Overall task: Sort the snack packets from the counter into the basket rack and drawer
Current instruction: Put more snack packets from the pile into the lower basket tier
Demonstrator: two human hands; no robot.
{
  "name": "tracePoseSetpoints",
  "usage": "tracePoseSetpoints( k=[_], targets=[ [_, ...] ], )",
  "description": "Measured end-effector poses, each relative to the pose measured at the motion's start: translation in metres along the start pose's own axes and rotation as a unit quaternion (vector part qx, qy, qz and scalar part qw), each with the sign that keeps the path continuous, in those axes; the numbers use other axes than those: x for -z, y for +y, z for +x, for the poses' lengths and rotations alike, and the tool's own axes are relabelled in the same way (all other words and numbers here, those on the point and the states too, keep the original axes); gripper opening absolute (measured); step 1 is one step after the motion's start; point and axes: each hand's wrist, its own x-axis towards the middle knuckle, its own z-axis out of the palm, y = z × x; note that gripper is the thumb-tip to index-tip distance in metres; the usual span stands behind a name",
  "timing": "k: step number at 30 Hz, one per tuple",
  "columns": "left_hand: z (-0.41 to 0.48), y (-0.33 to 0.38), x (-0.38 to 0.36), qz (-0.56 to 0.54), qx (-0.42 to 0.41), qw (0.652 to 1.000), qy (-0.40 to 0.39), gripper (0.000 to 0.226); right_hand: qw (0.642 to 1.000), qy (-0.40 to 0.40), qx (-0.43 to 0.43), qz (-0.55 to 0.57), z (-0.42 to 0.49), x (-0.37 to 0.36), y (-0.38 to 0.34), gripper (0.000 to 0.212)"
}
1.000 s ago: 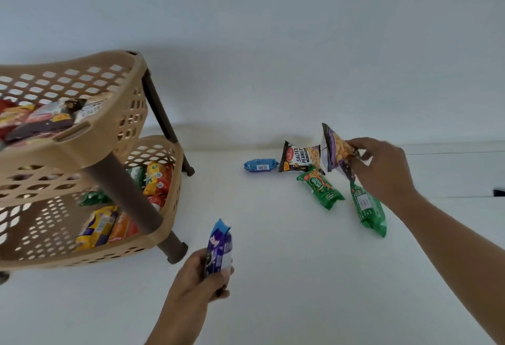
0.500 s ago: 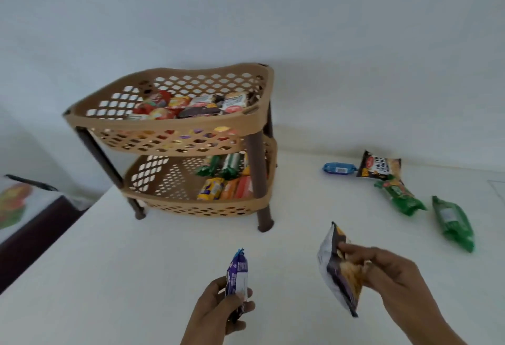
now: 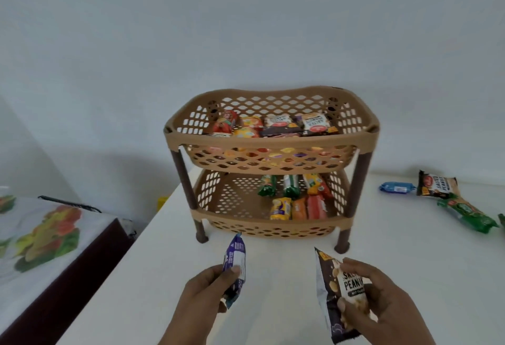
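Note:
A tan two-tier basket rack [image 3: 273,141] with dark brown legs stands on the white counter [image 3: 273,262], straight ahead of me. Both tiers hold several snack packets. My left hand [image 3: 202,298] grips a purple packet [image 3: 235,257] upright, just in front of the rack's lower tier. My right hand [image 3: 382,301] holds a dark salted peanuts packet [image 3: 332,287] at the same depth. Still on the counter at the right lie a blue packet [image 3: 396,188], another salted peanuts packet [image 3: 437,186] and a green packet [image 3: 468,215].
The counter's left edge runs diagonally from the rack toward me. Beyond it, lower down, is a bed or table with a floral cloth [image 3: 41,235]. A plain white wall stands behind the rack. A second green packet [image 3: 502,220] is cut off by the right frame edge.
My view has swung left, so the rack is centred and closer. Both hands, each keeping its packet, have come forward toward the rack's front. The right hand carried the peanuts packet away from the pile.

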Motion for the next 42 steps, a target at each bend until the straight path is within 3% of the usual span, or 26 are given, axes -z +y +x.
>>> tracePoseSetpoints(
  k=[10, 17, 24, 29, 31, 34, 36, 39, 42],
  targets=[
    [0.055, 0.057, 0.055, 0.133, -0.089, 0.987, -0.032, 0.021, 0.992, 0.050, 0.075, -0.092, 0.028, -0.107, -0.070, 0.042],
    [0.124, 0.084, 0.029, 0.148, -0.123, 0.978, -0.081, 0.051, 0.966, 0.024, 0.136, -0.217, 0.078, -0.117, -0.081, 0.039],
    [0.189, 0.096, 0.016, 0.293, -0.216, 0.930, -0.051, 0.056, 0.943, -0.002, 0.170, -0.287, 0.150, -0.135, -0.086, 0.036],
    [0.214, 0.091, -0.002, 0.502, -0.203, 0.840, -0.018, 0.071, 0.930, -0.013, 0.157, -0.334, 0.192, -0.158, -0.078, 0.037],
    [0.222, 0.086, -0.006, 0.538, -0.181, 0.823, -0.010, 0.075, 0.925, -0.015, 0.130, -0.358, 0.202, -0.167, -0.073, 0.038],
    [0.230, 0.089, -0.008, 0.581, -0.156, 0.799, -0.018, 0.055, 0.920, -0.031, 0.111, -0.374, 0.213, -0.179, -0.065, 0.039],
    [0.233, 0.093, -0.008, 0.628, -0.175, 0.757, -0.041, 0.029, 0.917, -0.057, 0.087, -0.385, 0.219, -0.185, -0.062, 0.037],
    [0.233, 0.096, -0.007, 0.687, -0.186, 0.700, -0.064, 0.026, 0.908, -0.103, 0.042, -0.403, 0.226, -0.188, -0.055, 0.035],
    [0.232, 0.099, -0.005, 0.729, -0.195, 0.651, -0.082, 0.028, 0.904, -0.102, 0.034, -0.413, 0.228, -0.187, -0.053, 0.045]
  ],
)
